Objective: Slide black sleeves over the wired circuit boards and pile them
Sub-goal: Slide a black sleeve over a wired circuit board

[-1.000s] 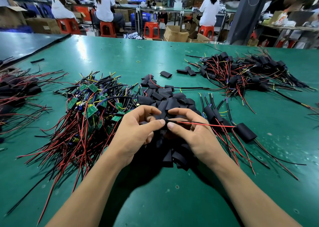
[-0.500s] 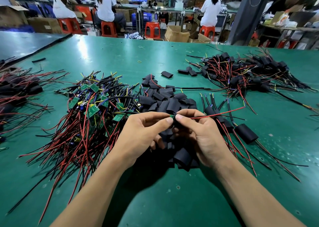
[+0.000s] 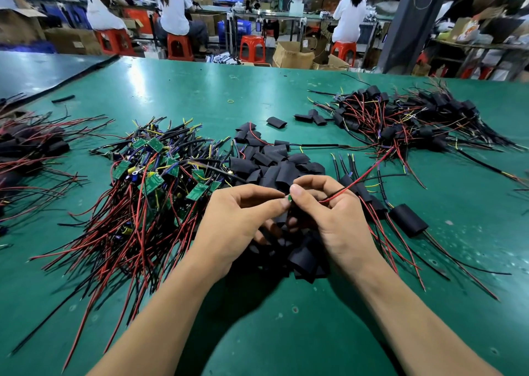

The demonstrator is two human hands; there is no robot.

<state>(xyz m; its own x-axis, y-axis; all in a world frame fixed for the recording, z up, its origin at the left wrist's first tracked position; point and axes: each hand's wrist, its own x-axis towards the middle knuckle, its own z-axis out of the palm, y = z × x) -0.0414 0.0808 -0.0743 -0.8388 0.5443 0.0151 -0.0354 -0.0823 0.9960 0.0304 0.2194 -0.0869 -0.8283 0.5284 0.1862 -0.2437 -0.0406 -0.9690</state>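
Here, low over the tabletop [image 3: 286, 332], my left grip [image 3: 237, 221] and right grip [image 3: 332, 218] both pinch the one wired circuit board [image 3: 288, 198] between thumb and forefinger. Only a green corner of it shows. I judge the sleeving goes best if the left steadies the board's end while the right feeds a sleeve squarely along it, wires trailing clear. The board's long axis seems to run left to right between the fingertips, its red wire [image 3: 366, 175] leading up and right, with the loose sleeves [image 3: 274, 161] just behind and the sleeved pile [image 3: 400, 118] farther off.
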